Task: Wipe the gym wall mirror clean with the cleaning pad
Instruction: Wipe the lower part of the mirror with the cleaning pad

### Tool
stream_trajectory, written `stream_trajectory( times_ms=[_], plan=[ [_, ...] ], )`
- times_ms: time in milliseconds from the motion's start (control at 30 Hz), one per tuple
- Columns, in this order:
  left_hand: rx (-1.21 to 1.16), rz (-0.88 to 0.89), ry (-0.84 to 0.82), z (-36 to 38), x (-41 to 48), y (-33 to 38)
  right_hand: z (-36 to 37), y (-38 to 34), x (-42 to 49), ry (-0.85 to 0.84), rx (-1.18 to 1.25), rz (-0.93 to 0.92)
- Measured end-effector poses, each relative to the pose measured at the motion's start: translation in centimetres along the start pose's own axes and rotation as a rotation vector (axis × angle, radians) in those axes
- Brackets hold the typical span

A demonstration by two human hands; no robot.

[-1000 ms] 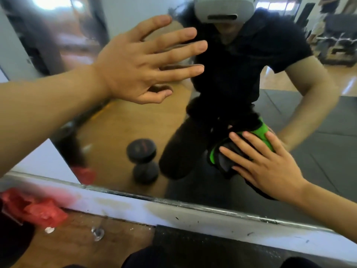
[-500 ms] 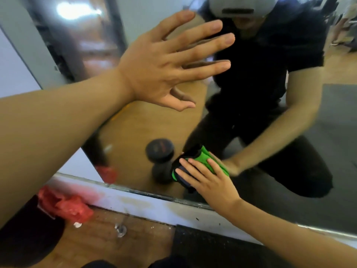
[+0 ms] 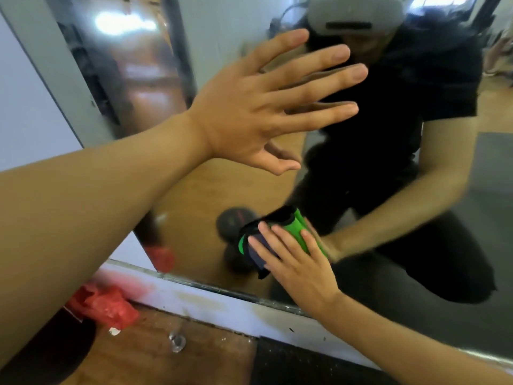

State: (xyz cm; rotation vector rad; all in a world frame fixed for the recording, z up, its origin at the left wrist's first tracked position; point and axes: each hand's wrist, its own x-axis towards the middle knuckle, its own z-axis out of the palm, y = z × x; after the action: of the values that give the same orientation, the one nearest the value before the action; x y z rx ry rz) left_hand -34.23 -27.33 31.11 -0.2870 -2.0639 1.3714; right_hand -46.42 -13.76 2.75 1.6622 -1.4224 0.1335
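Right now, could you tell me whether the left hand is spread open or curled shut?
Spread open: the left hand has its fingers straight and fanned against the mirror, holding nothing.

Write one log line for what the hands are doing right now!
right hand: presses cleaning pad flat on mirror | left hand: open, fingers spread

free: mirror [image 3: 194,201] glass between the two hands, and the wide glass to the right | blocked above: left hand [image 3: 249,112] spread flat on the glass | blocked below: white ledge [image 3: 222,304] just under the pad [image 3: 277,234] and right hand [image 3: 302,270] | floor: red bag [image 3: 102,304] against the ledge at left
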Motion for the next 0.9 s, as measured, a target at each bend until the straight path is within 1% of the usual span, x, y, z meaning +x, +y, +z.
stream_trajectory(
  times_ms=[67,100,133,167,200,233,300,400,467,500,567,633,700,767,800,900],
  plan=[
    [-0.029,-0.007,-0.009,0.1,-0.1,0.1,3.0,-2.9,-3.8,-0.112,-0.032,-0.148],
    [-0.036,-0.016,-0.012,0.3,-0.3,0.2,4.2,-4.1,-5.7,-0.201,-0.040,-0.209],
    [-0.039,-0.021,-0.010,0.4,-0.4,0.2,4.7,-5.0,-7.1,-0.312,-0.043,-0.242],
    [-0.038,-0.024,-0.011,0.4,-0.5,0.2,4.9,-5.2,-7.8,-0.387,-0.040,-0.273],
    [-0.043,-0.024,-0.014,0.4,-0.5,0.2,4.9,-5.0,-8.0,-0.418,-0.039,-0.288],
    [-0.050,-0.022,-0.018,0.3,-0.3,0.2,4.7,-4.5,-7.9,-0.387,-0.044,-0.286],
    [-0.043,-0.021,-0.022,0.1,-0.1,0.1,3.4,-3.1,-6.4,-0.283,0.001,-0.223],
    [-0.014,-0.016,-0.016,0.2,-0.2,0.2,-0.1,-1.1,-0.5,-0.056,0.129,-0.046],
    [-0.001,-0.002,-0.015,0.2,-0.2,0.2,-1.6,-0.5,2.4,0.021,0.120,0.073],
    [-0.008,-0.001,-0.021,0.2,-0.2,0.1,-1.6,-0.6,2.8,0.024,0.102,0.095],
    [-0.031,-0.006,-0.026,0.0,-0.2,0.0,-0.5,-1.5,1.3,-0.049,0.086,0.063],
    [-0.048,-0.015,-0.027,0.1,-0.4,0.2,1.6,-2.9,-2.2,-0.145,0.072,-0.034],
    [-0.050,-0.015,-0.028,0.0,-0.3,0.2,2.9,-3.9,-5.2,-0.283,0.064,-0.140],
    [-0.031,-0.012,-0.021,-0.1,-0.2,0.2,3.0,-3.7,-6.4,-0.393,0.062,-0.204],
    [-0.030,-0.012,-0.024,0.0,-0.3,0.2,2.8,-3.3,-6.2,-0.410,0.071,-0.214],
    [-0.012,-0.014,-0.050,-0.2,-0.3,0.0,1.3,-2.0,-3.7,-0.323,0.102,-0.152]
  ],
)
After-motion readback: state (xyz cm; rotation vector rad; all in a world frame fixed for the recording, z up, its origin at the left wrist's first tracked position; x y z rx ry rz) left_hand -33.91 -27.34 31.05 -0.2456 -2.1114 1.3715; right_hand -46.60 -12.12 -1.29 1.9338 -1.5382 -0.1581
